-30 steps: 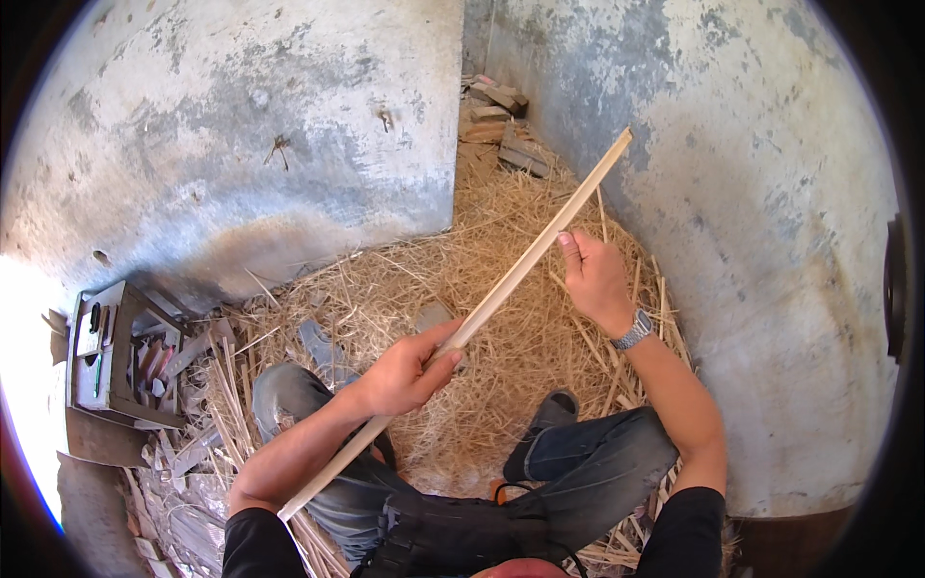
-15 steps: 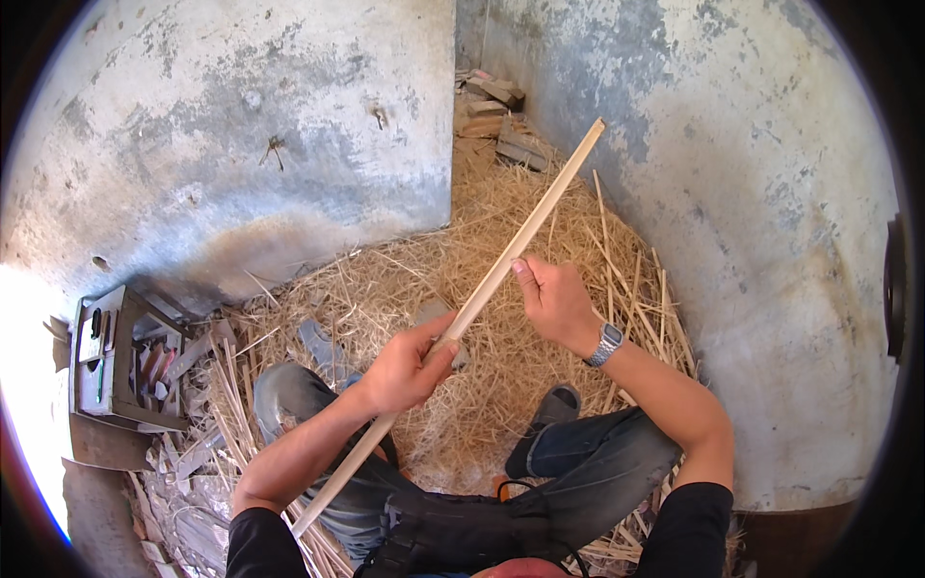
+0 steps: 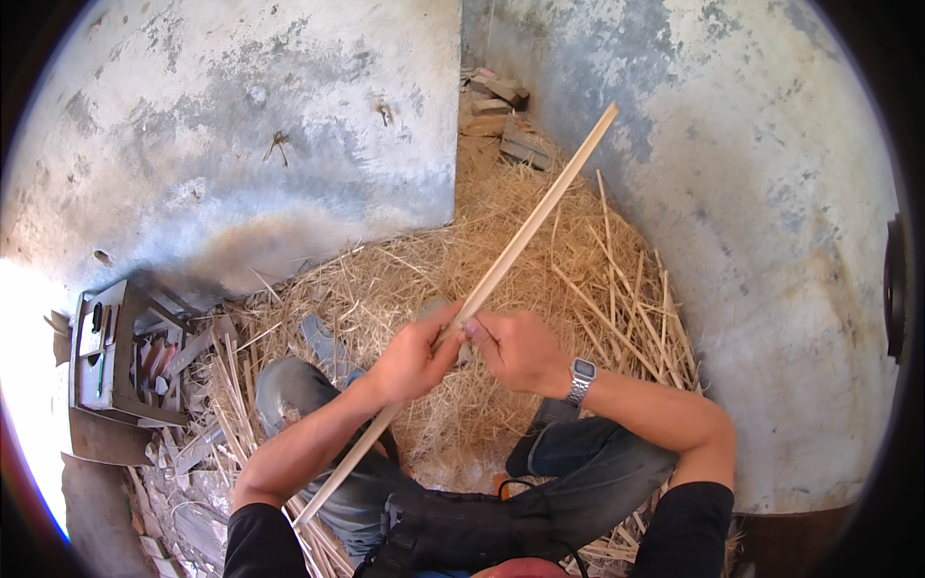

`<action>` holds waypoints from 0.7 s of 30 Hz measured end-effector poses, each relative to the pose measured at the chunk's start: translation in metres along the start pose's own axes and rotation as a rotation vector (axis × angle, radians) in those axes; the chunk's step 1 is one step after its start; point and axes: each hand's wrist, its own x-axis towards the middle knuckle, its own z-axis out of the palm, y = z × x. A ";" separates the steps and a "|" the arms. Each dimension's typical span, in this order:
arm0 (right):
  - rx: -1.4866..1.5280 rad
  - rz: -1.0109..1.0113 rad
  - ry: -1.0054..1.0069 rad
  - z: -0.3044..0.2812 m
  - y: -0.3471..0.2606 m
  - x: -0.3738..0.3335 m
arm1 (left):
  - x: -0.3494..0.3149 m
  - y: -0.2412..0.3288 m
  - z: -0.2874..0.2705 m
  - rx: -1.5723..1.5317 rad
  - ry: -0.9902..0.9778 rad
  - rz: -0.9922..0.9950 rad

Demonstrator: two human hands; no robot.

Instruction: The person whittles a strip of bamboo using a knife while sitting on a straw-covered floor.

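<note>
A long, pale wooden strip [image 3: 540, 214] slants from beside my left thigh up toward the far right wall. My left hand [image 3: 416, 356] is wrapped round it near its middle. Just right of that, my right hand [image 3: 520, 352] is closed, thumb and forefinger pinching the strip's edge; its curled fingers hide whether they hold anything else. The two hands are almost touching. A metal wristwatch [image 3: 581, 380] circles my right wrist. The strip's lower end passes under my left forearm and over my jeans.
Straw-like shavings [image 3: 385, 279] cover the floor between my legs. Long thin strips [image 3: 636, 299] lie along the right wall [image 3: 771, 241]. A small wooden stool [image 3: 116, 356] holding pens lies left, beside debris. Bricks [image 3: 501, 91] are piled at the back by the left wall's edge [image 3: 457, 144].
My right hand has slid down along the strip toward me and now meets the left hand. The strip's far end has shifted slightly up and right. My left hand holds nearly the same place.
</note>
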 end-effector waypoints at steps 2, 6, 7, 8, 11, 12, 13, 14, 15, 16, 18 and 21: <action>0.028 0.066 -0.047 0.001 -0.004 0.006 | 0.002 0.003 -0.001 0.013 0.010 0.008; 0.025 0.121 0.012 -0.008 0.000 0.004 | -0.001 0.002 -0.003 0.007 0.037 0.064; 0.076 0.134 0.074 -0.016 0.000 0.006 | -0.001 0.002 -0.002 -0.026 0.032 0.085; 0.128 0.147 0.137 -0.024 0.000 0.009 | -0.001 0.003 -0.004 -0.028 0.034 0.087; -0.050 -0.042 0.202 -0.039 0.008 0.014 | -0.006 0.012 -0.012 -0.142 0.005 -0.003; -0.051 -0.040 0.199 -0.041 0.008 0.015 | -0.008 0.016 -0.014 -0.182 -0.004 -0.035; -0.078 -0.081 0.236 -0.043 0.007 0.017 | -0.009 0.019 -0.016 -0.219 -0.012 -0.064; -0.105 -0.122 0.273 -0.045 0.007 0.019 | -0.009 0.020 -0.016 -0.219 -0.012 -0.063; -0.106 -0.122 0.274 -0.046 0.008 0.022 | -0.010 0.021 -0.017 -0.233 -0.029 -0.062; -0.071 -0.110 0.312 -0.047 0.009 0.024 | -0.010 0.022 -0.017 -0.246 -0.045 -0.060; -0.036 -0.099 0.352 -0.051 0.012 0.030 | -0.010 0.021 -0.015 -0.242 -0.051 -0.046; -0.137 -0.127 0.397 -0.061 0.017 0.034 | -0.009 0.021 -0.013 -0.239 -0.063 -0.036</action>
